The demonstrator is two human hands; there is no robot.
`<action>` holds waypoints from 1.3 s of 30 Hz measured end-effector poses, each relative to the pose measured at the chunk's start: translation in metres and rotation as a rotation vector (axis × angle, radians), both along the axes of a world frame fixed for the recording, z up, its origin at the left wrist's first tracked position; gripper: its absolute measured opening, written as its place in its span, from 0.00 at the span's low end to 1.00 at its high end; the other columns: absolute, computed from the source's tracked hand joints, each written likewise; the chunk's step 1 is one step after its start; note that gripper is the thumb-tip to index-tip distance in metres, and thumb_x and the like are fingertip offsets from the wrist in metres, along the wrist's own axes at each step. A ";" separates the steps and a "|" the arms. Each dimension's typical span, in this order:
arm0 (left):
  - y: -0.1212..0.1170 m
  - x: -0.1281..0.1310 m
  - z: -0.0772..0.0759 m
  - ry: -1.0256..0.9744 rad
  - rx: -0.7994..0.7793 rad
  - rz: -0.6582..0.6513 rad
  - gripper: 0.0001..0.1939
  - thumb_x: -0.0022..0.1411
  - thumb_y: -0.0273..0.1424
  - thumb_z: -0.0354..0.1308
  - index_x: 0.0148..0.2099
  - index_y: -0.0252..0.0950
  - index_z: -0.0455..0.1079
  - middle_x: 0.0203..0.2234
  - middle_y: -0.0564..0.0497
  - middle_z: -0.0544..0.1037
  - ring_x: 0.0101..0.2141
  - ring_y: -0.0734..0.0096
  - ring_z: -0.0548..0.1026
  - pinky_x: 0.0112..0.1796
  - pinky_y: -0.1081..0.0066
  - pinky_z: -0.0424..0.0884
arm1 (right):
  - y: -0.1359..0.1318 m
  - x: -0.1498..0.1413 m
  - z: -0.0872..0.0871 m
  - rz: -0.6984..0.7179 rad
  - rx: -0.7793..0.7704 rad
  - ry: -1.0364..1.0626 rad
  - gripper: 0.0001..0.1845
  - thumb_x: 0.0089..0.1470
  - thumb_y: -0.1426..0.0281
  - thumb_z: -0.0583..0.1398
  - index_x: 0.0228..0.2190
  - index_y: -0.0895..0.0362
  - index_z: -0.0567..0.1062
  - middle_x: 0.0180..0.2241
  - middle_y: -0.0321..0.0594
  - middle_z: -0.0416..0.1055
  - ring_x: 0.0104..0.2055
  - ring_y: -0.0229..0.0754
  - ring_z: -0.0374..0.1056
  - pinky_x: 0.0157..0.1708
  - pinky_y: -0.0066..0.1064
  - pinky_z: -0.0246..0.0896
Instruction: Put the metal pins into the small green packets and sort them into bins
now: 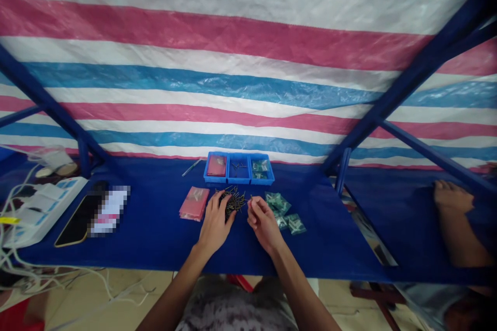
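My left hand (215,220) lies on the blue table with its fingers spread against the left side of a small heap of dark screws (234,200). Just right of the heap, my right hand (263,220) has its fingertips pinched together; what they hold is too small to make out. A stack of pink bags (194,202) sits left of my left hand. Several green bags (286,213) lie right of my right hand. Behind the heap stands a row of three blue bins (239,168) holding pink bags, screws and green bags.
A phone (78,220) and a white power strip (37,209) with cables lie at the left. Blue frame bars (404,85) slope across a striped tarp behind the table. Another person's hand (452,196) rests on the table at the far right.
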State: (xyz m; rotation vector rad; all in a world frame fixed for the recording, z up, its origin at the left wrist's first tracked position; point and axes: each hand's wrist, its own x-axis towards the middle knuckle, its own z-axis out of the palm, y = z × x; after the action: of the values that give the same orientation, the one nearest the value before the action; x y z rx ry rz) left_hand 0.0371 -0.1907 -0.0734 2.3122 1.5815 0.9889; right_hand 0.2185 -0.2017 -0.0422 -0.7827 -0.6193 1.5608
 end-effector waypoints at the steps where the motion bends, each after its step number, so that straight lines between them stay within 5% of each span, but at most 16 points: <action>1: 0.000 0.000 0.000 -0.002 0.001 0.000 0.22 0.76 0.34 0.54 0.69 0.42 0.61 0.67 0.41 0.64 0.68 0.49 0.62 0.66 0.45 0.63 | 0.000 0.001 0.000 -0.021 0.016 -0.036 0.18 0.55 0.58 0.74 0.35 0.53 0.74 0.31 0.31 0.64 0.23 0.29 0.52 0.19 0.22 0.45; 12: 0.001 0.000 0.001 -0.027 0.011 0.006 0.23 0.75 0.34 0.55 0.69 0.42 0.61 0.66 0.41 0.66 0.67 0.49 0.63 0.66 0.44 0.64 | -0.001 0.008 0.009 -0.088 0.181 -0.284 0.15 0.53 0.65 0.75 0.33 0.52 0.74 0.33 0.31 0.66 0.24 0.31 0.56 0.23 0.27 0.49; 18: 0.000 0.000 0.001 -0.022 0.016 0.000 0.23 0.75 0.34 0.55 0.69 0.42 0.61 0.66 0.41 0.66 0.68 0.48 0.63 0.66 0.43 0.64 | -0.003 0.004 0.008 -0.050 0.134 -0.214 0.16 0.49 0.63 0.76 0.32 0.52 0.77 0.32 0.32 0.68 0.23 0.31 0.56 0.21 0.26 0.49; 22: 0.000 0.000 0.001 -0.023 0.004 0.002 0.22 0.75 0.34 0.55 0.68 0.42 0.62 0.66 0.41 0.65 0.68 0.48 0.63 0.66 0.43 0.63 | -0.004 0.003 0.009 0.017 0.096 -0.168 0.15 0.55 0.57 0.73 0.36 0.53 0.81 0.26 0.33 0.66 0.25 0.34 0.56 0.21 0.26 0.49; 30: 0.001 0.000 -0.003 -0.014 0.003 0.002 0.22 0.76 0.34 0.55 0.69 0.42 0.61 0.66 0.41 0.65 0.68 0.48 0.62 0.65 0.43 0.64 | -0.005 0.003 0.011 0.098 0.058 -0.083 0.16 0.59 0.55 0.71 0.39 0.55 0.82 0.30 0.34 0.64 0.27 0.33 0.57 0.21 0.23 0.49; 39: 0.001 0.000 -0.002 -0.007 0.009 0.001 0.23 0.76 0.34 0.54 0.69 0.42 0.60 0.66 0.40 0.65 0.67 0.47 0.63 0.65 0.42 0.64 | -0.004 0.003 0.012 -0.035 0.124 -0.243 0.15 0.54 0.59 0.73 0.36 0.51 0.75 0.33 0.33 0.69 0.25 0.34 0.61 0.22 0.27 0.57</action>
State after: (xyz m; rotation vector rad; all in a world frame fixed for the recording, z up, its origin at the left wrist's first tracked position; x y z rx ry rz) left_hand 0.0367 -0.1898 -0.0750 2.3109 1.5790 1.0053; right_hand 0.2212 -0.2058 -0.0301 -0.8911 -0.8669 1.3914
